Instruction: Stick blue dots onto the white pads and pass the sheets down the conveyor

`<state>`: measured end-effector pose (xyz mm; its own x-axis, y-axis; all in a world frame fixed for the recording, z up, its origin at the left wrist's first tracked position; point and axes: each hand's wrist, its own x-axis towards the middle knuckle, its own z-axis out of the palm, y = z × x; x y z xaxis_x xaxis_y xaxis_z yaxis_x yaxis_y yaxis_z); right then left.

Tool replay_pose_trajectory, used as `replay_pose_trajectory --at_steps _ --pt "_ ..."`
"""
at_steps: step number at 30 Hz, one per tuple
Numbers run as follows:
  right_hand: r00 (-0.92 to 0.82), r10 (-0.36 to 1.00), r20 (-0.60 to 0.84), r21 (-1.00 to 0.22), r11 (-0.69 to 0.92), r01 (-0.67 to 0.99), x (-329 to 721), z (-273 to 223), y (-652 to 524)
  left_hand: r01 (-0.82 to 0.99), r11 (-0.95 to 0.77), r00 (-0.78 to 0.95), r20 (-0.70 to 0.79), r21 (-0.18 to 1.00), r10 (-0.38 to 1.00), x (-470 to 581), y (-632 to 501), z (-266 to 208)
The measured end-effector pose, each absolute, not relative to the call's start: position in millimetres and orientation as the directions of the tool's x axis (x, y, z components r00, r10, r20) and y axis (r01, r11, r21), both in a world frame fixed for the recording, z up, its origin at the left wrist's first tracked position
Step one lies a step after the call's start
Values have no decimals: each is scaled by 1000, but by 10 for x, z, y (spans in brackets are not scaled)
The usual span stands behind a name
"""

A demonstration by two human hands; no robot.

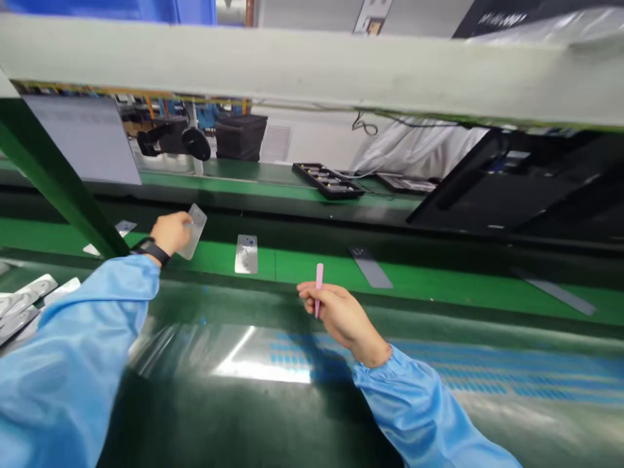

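On the left, my left hand has its fingers closed at the edge of a silver phone back panel, which is tilted over the green strip. Another silver phone back panel lies flat to the right of it. My right hand is over the near edge of the strip, closed around a slim pink stick-like tool held upright. Farther right on the strip are a grey phone back panel and a second grey panel. One more pale panel is partly hidden behind a green post.
Phone panels are piled at the left edge. Sheets with blue dots lie on the near green surface. A green post slants at left, and a pale beam crosses above. A black tray sits beyond the strip.
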<state>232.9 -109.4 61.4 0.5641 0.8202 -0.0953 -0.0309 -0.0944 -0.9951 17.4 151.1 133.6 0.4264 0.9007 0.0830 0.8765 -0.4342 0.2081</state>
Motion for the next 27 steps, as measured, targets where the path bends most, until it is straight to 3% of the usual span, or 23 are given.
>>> replay_pose_trajectory --at_steps 1,4,7,10,12,15,20,22,27 --pt "573 816 -73 -997 -60 -41 2254 579 -1162 868 -438 426 105 233 899 101 1349 1428" --pt "563 822 -86 -996 -91 -20 2050 478 -1323 725 -490 468 175 484 866 -157 719 1547" --pt "472 858 -203 -978 -196 -66 1897 390 -1394 599 -413 535 41 687 844 -386 50 1291" --pt "407 875 -264 -965 -241 -107 1805 311 -1359 540 -233 593 -169 809 787 -521 -404 777" --pt "418 864 -282 -959 -260 -110 1781 265 -1294 543 -207 617 -220 814 756 -565 -553 492" --pt "458 836 -302 -950 -303 -73 1791 209 -1199 596 -298 660 -244 746 711 -600 -637 355" --pt "483 814 -323 -935 -354 -28 1839 159 -1161 700 -511 696 -315 499 646 -560 -598 543" --pt "474 819 -324 -930 -367 -1 1851 153 -1170 674 -598 731 -273 435 625 -503 -537 548" --pt "454 832 -319 -923 -382 54 1859 165 -1187 507 -741 841 -67 441 536 -371 -400 340"
